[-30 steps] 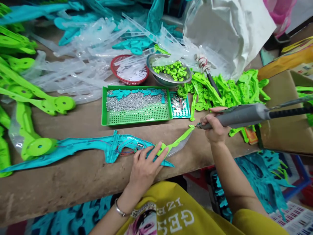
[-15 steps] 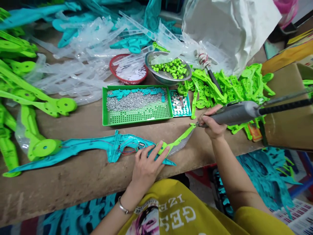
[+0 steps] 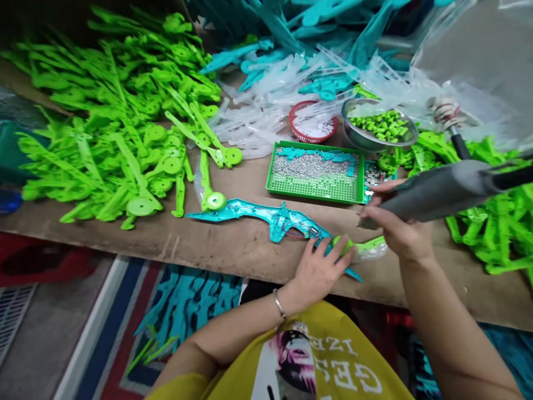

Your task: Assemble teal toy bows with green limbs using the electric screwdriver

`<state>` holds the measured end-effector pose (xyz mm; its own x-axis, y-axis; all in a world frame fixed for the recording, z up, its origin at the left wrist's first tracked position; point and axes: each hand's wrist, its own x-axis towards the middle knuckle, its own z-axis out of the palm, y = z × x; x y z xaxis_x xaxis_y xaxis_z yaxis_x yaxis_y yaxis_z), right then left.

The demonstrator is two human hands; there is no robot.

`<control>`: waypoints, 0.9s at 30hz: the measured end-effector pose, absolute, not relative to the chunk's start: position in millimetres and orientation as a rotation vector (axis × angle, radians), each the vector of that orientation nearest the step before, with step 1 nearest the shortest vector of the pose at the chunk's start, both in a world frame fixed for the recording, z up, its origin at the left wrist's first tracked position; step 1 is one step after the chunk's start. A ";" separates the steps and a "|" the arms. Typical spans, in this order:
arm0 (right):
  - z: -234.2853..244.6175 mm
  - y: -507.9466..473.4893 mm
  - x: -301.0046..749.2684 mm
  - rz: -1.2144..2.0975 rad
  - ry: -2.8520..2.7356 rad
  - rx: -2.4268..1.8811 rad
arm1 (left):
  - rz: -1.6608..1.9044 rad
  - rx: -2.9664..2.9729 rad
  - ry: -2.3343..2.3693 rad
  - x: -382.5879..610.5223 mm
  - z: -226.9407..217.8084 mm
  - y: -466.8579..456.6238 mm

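Observation:
A blue toy bow half (image 3: 275, 219) lies open side up along the bench, with thin wires inside. Round green limb pieces join it: the left limb (image 3: 214, 200) angles up, while the right limb (image 3: 366, 244), with a clear plastic strip, points right. My left hand (image 3: 322, 272) lies with its fingers spread over the bow's right joint, thumb hidden. In my right hand (image 3: 402, 233) is a grey electric screwdriver (image 3: 441, 191), its fingers wrapped round the front. Its tip points left, above and apart from the right limb.
Behind the bow stands a green screw tray (image 3: 314, 189), with a red basket (image 3: 314, 139) and a metal bowl (image 3: 406, 141) of green pieces behind it. Green limbs (image 3: 104, 150) heap at left and right. Clear strips (image 3: 258, 119) and blue bow parts (image 3: 328, 25) pile at the back.
My view has swung to the left. The screwdriver tip, which was at the right limb's far end, has come away from it. My left hand stays on the joint.

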<state>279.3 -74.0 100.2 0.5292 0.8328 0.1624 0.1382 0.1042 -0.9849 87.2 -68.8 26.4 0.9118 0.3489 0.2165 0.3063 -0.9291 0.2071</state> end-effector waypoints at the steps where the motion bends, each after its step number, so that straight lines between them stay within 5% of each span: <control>1: 99.9 -66.4 269.7 0.615 -0.918 -1.427 | 0.373 2.896 0.494 90.1 28.7 -72.6; 9: 83.7 -32.8 254.8 0.576 -0.977 -1.470 | 0.607 2.741 0.704 40.4 59.5 -24.1; 15: 76.3 -24.3 262.9 0.503 -1.065 -1.530 | 0.237 2.886 0.733 2.1 50.4 29.0; 27: 69.0 -79.4 283.1 0.474 -0.962 -1.649 | 0.397 2.793 0.993 19.2 48.0 -43.8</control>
<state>283.1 -79.4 69.0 0.5882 0.7904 0.1715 0.3458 -0.0542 -0.9367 19.2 -43.8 48.0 0.7457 0.6366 0.1966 0.5966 -0.7694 0.2284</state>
